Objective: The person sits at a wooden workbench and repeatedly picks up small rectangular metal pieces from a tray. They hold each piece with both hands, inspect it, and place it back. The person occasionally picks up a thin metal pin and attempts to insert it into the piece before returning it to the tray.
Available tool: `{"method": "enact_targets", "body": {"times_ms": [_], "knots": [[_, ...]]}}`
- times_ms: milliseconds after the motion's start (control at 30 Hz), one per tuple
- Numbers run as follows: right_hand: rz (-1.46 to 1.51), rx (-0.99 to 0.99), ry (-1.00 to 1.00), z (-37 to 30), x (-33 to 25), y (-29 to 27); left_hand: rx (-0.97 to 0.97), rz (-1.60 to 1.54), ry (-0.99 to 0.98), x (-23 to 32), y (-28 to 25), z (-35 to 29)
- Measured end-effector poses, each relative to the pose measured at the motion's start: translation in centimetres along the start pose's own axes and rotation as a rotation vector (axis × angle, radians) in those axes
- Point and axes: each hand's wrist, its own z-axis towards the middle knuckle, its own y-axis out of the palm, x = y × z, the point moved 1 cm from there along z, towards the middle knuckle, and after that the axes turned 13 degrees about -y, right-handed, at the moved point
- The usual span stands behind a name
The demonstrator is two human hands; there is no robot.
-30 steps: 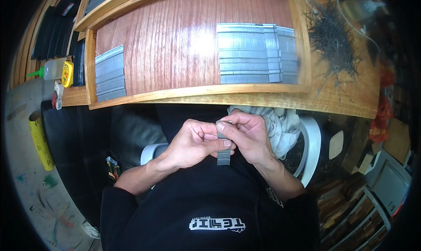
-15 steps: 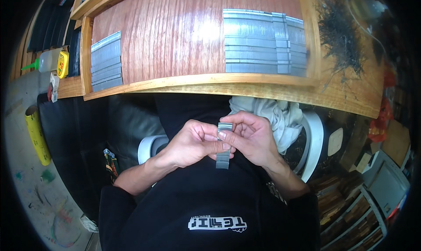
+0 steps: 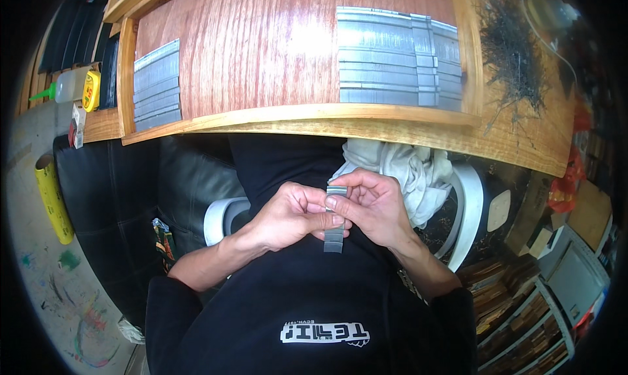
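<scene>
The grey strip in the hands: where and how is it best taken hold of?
Probably by the lower end of the grey strip, pinched across its long edges, coming from the picture's lower edge: the strip is narrow, and this end sticks out below the left hand, while the right hand covers part higher up.

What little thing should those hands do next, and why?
Perhaps the left hand could ease its thumb off the grey strip: both thumbs partly cover its middle, and the right hand pinches it too.
</scene>
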Motion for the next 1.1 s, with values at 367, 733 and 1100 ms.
{"method": "enact_targets", "body": {"times_ms": [367,733,1100], "knots": [[0.019,0.012,-0.043,0.16,0.56,0.08,-0.024,-0.037,-0.029,-0.21,-0.34,0.21],[0.015,0.024,-0.034,0.00,0.64,0.11,-0.031,-0.033,-0.034,-0.33,-0.33,0.15],[-0.034,0.010,0.015,-0.76,0.16,-0.25,-0.047,-0.051,-0.068,-0.49,-0.08,-0.12]]}}
